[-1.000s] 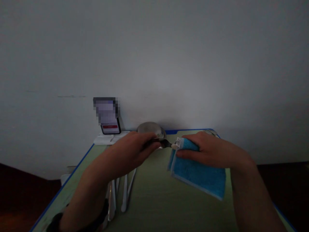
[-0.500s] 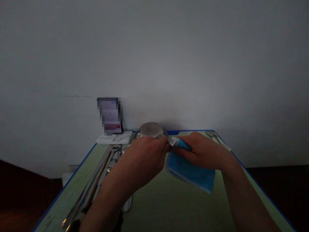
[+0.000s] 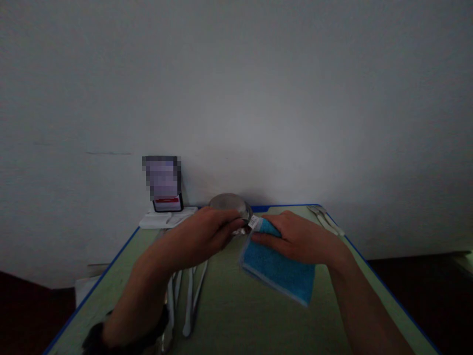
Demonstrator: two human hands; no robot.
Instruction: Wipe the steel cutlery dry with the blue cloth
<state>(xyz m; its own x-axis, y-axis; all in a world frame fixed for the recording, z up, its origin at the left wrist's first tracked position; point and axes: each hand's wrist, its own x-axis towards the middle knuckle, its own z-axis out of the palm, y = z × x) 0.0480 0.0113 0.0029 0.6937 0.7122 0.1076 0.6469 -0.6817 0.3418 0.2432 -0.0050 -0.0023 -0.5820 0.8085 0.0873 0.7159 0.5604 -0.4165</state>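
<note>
My left hand [image 3: 205, 236] is closed around the handle of a metal utensil [image 3: 242, 228], held just above the green table [image 3: 229, 315]. My right hand [image 3: 295, 236] grips a folded blue cloth [image 3: 277, 266] with a small white tag, wrapped over the utensil's other end. The part of the utensil inside the cloth is hidden. The two hands almost touch at the middle of the table's far half.
Several pieces of cutlery [image 3: 188, 301] lie on the table under my left forearm. A metal bowl [image 3: 229, 203] stands at the far edge by the wall. A phone [image 3: 164, 190] leans on the wall over a white napkin [image 3: 166, 218]. More cutlery [image 3: 325, 219] lies far right.
The utensil's bare stretch seen a second ago is now mostly covered by the cloth. Both hands have shifted slightly left and nearer, staying together. The view has tilted a little.
</note>
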